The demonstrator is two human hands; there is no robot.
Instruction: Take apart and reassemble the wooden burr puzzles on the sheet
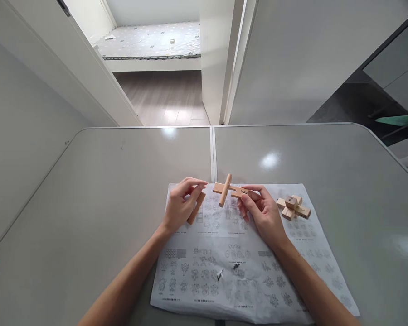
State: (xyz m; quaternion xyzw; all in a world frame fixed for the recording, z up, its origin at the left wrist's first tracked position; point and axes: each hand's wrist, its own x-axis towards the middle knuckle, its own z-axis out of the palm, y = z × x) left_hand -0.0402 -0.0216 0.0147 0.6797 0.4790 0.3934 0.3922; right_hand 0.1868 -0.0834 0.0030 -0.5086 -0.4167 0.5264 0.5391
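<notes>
My right hand [261,210] pinches the right end of a flat wooden piece [240,192] marked with a dark figure. A round wooden rod [225,190] crosses that piece at its notched middle, slanting up to the right. My left hand [184,201] is left of it, apart from the rod, with thumb and fingertips close together. Another wooden block [196,208] shows beside the left palm, partly hidden by the hand; whether the fingers grip it is unclear. To the right, several interlocked wooden pieces [291,202] rest as a cross-shaped cluster, the top one marked "2".
A large printed sheet [224,253] with small diagrams and two torn spots lies under both hands. The grey table [122,181] has a seam down its middle. Beyond its far edge are an open doorway and a bed [149,40] with a patterned cover.
</notes>
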